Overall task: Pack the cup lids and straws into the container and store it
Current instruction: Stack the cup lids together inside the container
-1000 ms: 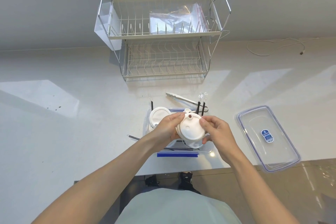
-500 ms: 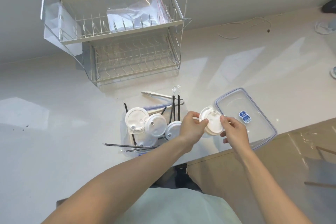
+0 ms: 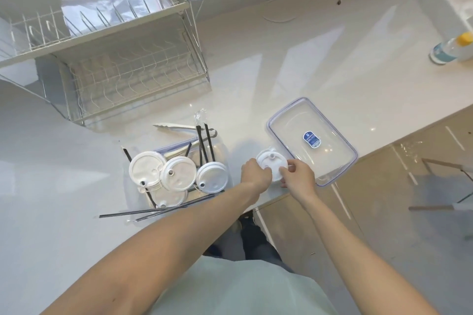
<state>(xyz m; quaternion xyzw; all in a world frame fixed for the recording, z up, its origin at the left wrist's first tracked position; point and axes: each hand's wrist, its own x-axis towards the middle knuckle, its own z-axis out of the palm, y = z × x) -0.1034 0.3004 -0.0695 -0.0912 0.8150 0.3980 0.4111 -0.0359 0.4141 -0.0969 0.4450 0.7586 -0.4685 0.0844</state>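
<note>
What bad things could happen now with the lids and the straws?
The stack of lids pinched by the left hand and right hand sits close to the counter edge, so it could drop to the floor. The black straws poke out of the container over the counter; an arm could perhaps knock them off.

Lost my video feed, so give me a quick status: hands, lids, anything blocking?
Left hand and right hand both on stack of white lids, beside container lid. More lids and black straws piled in container. Nothing blocking.
</note>
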